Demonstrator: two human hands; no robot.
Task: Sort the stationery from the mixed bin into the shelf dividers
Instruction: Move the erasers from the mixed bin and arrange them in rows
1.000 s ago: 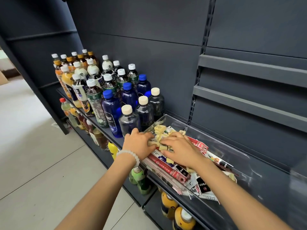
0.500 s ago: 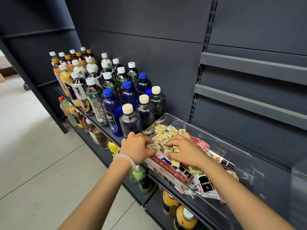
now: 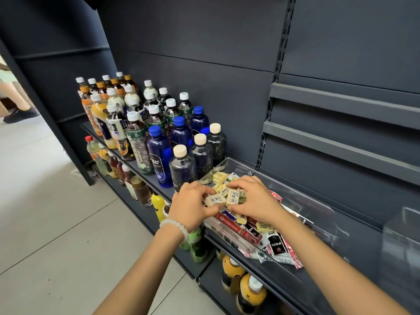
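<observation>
A clear plastic bin [image 3: 318,201] sits on the dark shelf and holds small yellow erasers [image 3: 219,177] with barcode labels and long red, black and white stationery packs [image 3: 241,233]. My left hand [image 3: 191,206], with a white bead bracelet on its wrist, grips an eraser [image 3: 213,200] at the bin's near left corner. My right hand [image 3: 252,200] pinches another eraser [image 3: 232,196] right beside it, above the pile. Both hands nearly touch. More erasers lie under and behind my fingers.
Many drink bottles [image 3: 159,153] stand packed on the shelf just left of the bin. More bottles [image 3: 250,294] fill the lower shelf. A clear divider [image 3: 402,246] rises at the right. Two empty grey shelf ledges [image 3: 341,151] hang behind. A person's foot [image 3: 20,114] shows at far left.
Both hands have gathered erasers from the pile and lifted them slightly; each now holds one with its barcode label facing up. The camera moved a little closer.
</observation>
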